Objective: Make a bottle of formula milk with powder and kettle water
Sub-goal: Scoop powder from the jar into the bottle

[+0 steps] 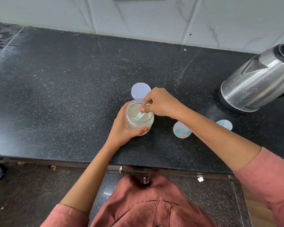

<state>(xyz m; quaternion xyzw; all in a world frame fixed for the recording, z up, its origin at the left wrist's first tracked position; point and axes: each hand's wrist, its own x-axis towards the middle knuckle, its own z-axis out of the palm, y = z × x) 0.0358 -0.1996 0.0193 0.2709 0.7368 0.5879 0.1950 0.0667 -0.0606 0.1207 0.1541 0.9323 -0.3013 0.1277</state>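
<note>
Pale green plastic, the scoop (138, 115) is thin and light, and the right hand (161, 102) pinches its handle with the fingertips (142, 110) while its bowl dips into the cream powder. The left hand (121, 126) wraps the clear round jar (139, 118) on the black speckled counter (64, 95); I judge its smooth wall slippery, so gripping low around the belly is safest. The flat white lid (140, 92) lies just behind, and the steel kettle (259, 79) stands well apart to the right.

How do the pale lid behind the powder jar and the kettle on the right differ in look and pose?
The lid is small, flat, matte pale lilac and lies beside the right hand; the kettle is large, shiny steel with a black base and stands apart from both hands. The lid sits just behind the powder jar; the kettle stands far right. Both rest on the black counter.
</note>
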